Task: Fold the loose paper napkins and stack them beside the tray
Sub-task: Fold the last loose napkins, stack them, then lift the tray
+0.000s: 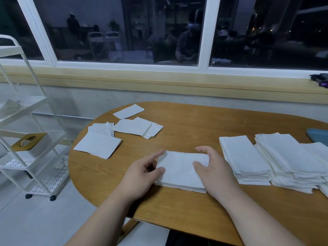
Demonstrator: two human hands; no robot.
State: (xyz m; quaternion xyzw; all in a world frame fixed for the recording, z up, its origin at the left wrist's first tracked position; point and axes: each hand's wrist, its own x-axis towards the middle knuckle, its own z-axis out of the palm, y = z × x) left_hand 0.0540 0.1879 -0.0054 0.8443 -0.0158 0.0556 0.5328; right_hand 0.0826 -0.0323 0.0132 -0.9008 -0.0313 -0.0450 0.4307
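A white folded napkin (179,170) lies flat on the wooden table (186,125) in front of me. My left hand (142,176) touches its left edge, forefinger stretched to the far corner and thumb on the sheet. My right hand (211,167) rests on its right end with fingers loosely bent over the edge. Loose unfolded napkins (99,142) lie scattered at the left, with more napkins (136,126) behind them. Two tall stacks of folded napkins (245,157) (291,157) stand at the right, beside a blue-grey tray (318,135) at the table's right edge.
A white wheeled shelf cart (33,139) stands on the floor left of the table. A window sill (159,82) runs behind the table, with a dark object (320,79) at its right end. The table's rounded edge curves near my left forearm.
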